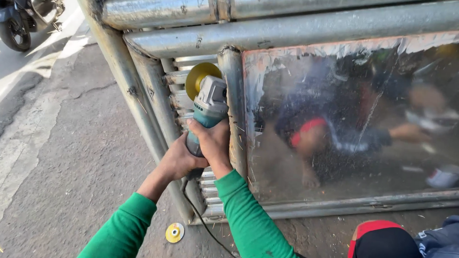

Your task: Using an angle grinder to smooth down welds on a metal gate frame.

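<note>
Here we note a spare yellow disc point(174, 232) on the pavement and a motorbike point(20, 12) behind; left hand point(180, 160) and right hand point(214, 144) both clasp the teal angle grinder point(208, 105), its yellow disc at the steel gate frame point(230, 93).

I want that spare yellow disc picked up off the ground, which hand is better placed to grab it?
Probably the left hand: the yellow disc lies below the left forearm, while the right hand sits higher on the grinder.
</note>
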